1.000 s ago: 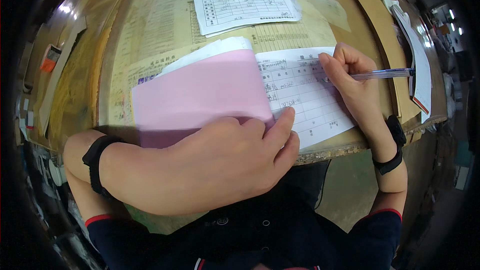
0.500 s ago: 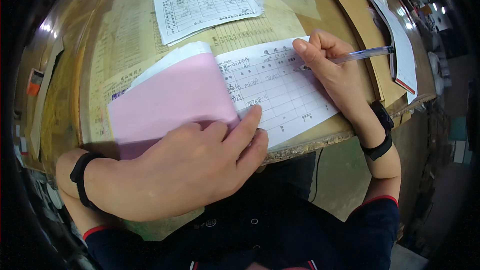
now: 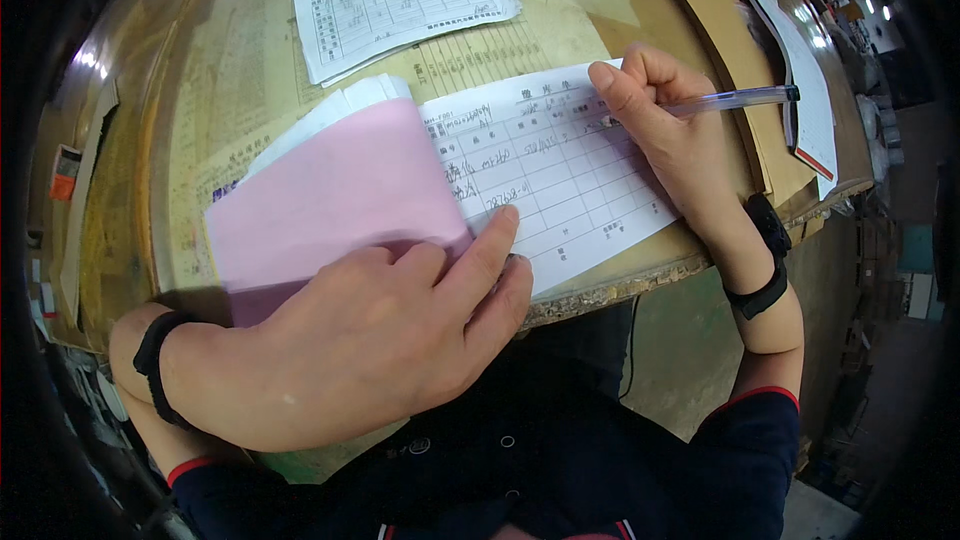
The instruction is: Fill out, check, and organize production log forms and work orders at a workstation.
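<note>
Head view: gripping pen (image 3: pixel 738 99) in right hand (image 3: pixel 672 135) over white form (image 3: pixel 572 183), perhaps with tip touching. Resting unclenched left hand (image 3: pixel 365 340) on pink sheet (image 3: pixel 330 190), lower left of frame.

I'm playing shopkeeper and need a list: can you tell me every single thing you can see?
Table: one, brownish-yellow, under the papers
Pink sheet: one, pink, under left hand
White form: one, white, right of pink sheet
Pen: one, clear with dark end, in right hand
Paper slips: small stack, white, top
Cardboard: count unclear, brown, right
Papers: several, white, beyond cardboard
Gadget: one, orange and dark, far left
Cable: one, dark, below table edge
Background clutter: too blurry to count
Wristbands: two, black, one per wrist
Shirt: one, dark blue, bottom
Left hand: one, bare, on pink sheet and form
Right hand: one, bare, holding pen
</note>
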A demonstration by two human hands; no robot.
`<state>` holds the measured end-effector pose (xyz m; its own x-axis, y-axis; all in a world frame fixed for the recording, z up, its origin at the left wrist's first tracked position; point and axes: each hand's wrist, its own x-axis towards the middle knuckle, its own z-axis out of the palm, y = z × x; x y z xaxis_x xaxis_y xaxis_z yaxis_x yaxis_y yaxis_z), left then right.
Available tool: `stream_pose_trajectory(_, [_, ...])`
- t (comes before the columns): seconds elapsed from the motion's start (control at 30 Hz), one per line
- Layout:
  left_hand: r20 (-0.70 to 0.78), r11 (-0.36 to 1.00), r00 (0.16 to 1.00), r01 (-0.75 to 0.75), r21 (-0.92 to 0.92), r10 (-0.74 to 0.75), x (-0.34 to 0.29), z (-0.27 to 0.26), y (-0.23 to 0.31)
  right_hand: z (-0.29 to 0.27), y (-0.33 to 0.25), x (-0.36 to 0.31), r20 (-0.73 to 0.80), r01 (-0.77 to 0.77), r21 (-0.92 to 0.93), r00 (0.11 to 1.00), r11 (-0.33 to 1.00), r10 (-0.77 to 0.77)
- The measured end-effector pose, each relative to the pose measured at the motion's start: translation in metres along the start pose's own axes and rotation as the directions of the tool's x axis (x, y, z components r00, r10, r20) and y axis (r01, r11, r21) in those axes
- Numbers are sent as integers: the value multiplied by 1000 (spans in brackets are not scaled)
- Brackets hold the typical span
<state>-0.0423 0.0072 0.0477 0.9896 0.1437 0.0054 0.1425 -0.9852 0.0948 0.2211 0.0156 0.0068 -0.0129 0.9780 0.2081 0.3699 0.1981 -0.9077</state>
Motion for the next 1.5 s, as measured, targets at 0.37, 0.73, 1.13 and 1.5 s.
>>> stream_pose_trajectory(0.37, [-9, 1000, 1000, -3, 25, 3, 1, 0, -1, 0, -6, 0, -43, -18, -62, 999, 998, 16])
stream_pose_trajectory(0.73, [-36, 1000, 999, 9, 6, -8, 0, 2, 0, 0, -4, 1, -59, -29, -22, 998, 999, 28])
stream_pose_trajectory(1.13, [-40, 999, 999, 5, -47, -7, 1, 0, -1, -14, -7, 1, -32, -105, 0, 994, 995, 105])
stream_pose_trajectory(1.5, [-35, 999, 999, 4, -43, -6, 2, 2, -1, -17, 3, 0, -61, -63, -12, 996, 998, 62])
